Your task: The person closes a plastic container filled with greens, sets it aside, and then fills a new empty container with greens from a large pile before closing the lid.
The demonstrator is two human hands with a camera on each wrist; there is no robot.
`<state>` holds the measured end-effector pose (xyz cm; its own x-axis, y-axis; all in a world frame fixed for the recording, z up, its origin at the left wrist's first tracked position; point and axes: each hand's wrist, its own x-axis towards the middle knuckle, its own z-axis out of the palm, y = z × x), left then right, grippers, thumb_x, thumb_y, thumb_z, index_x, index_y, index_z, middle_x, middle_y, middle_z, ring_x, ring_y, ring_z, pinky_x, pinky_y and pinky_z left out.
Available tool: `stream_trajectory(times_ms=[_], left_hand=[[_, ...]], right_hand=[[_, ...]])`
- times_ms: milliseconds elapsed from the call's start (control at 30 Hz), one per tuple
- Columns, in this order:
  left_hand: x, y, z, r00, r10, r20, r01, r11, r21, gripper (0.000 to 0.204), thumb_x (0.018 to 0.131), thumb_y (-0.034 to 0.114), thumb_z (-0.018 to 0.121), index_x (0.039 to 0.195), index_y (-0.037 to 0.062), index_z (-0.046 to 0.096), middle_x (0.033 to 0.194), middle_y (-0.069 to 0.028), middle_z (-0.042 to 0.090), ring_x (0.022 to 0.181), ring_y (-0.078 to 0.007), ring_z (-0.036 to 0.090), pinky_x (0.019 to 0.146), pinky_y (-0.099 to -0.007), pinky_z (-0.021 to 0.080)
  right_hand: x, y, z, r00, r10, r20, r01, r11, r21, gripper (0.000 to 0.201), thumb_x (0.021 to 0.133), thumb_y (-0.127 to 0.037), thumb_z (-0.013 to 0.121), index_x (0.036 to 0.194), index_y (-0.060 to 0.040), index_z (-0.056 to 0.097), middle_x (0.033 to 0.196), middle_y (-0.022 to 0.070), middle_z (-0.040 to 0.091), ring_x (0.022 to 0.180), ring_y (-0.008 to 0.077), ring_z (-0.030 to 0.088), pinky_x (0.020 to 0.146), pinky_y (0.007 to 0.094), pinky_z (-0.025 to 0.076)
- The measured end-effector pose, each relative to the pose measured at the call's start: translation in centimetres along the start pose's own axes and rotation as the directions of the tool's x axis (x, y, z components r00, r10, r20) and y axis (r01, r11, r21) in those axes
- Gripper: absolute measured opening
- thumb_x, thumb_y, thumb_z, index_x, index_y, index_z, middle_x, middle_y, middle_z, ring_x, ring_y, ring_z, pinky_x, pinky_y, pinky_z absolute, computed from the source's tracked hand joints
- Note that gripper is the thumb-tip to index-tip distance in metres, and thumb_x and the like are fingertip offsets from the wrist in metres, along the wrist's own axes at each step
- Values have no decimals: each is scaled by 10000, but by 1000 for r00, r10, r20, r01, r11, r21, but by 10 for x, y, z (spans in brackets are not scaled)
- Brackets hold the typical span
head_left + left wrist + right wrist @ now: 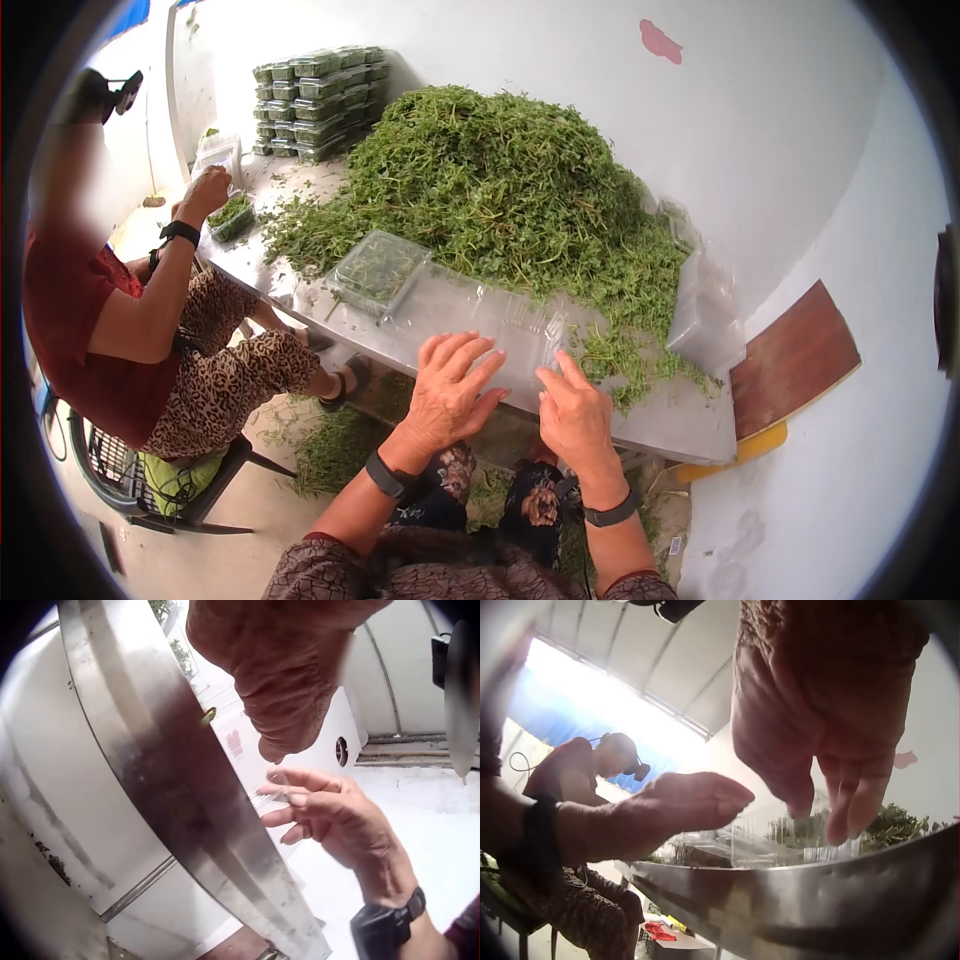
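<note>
An empty clear plastic clamshell container [525, 325] lies at the table's front edge, its outline faint against the metal. My right hand [577, 418] pinches its near rim between thumb and index finger; the left wrist view shows the clear plastic [279, 787] at those fingertips. My left hand [452, 392] hovers over the container's near left side, fingers nearly straight and holding nothing. Left of the container sits another clear clamshell [378, 272] with some greens inside. Behind both rises a large heap of leafy green stems [490, 170].
Stacked filled clamshells [318, 105] stand at the back left of the metal table [680, 425]. Nested empty containers [705, 315] lean at the right, near a brown board [800, 355]. A seated person [120, 330] works at the left end over a small filled container [232, 217].
</note>
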<state>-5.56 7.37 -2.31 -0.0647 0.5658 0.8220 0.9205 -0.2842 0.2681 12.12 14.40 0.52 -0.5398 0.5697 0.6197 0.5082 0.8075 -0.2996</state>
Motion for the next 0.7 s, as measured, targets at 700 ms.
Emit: stream_trajectory(times_ms=[700], left_hand=[[-4,-24,36,998,51,-46,-45,990,132,430,768,404,711,1043,79,648,1080,-47,630,1058,-202,587,1096,-549,199]], right_hand=[[177,65,-3,926,-134,353,179,979,-96,574,782,-221,714,1297,-53,523,1363,323,433,1217,441,487,1007,462,423]])
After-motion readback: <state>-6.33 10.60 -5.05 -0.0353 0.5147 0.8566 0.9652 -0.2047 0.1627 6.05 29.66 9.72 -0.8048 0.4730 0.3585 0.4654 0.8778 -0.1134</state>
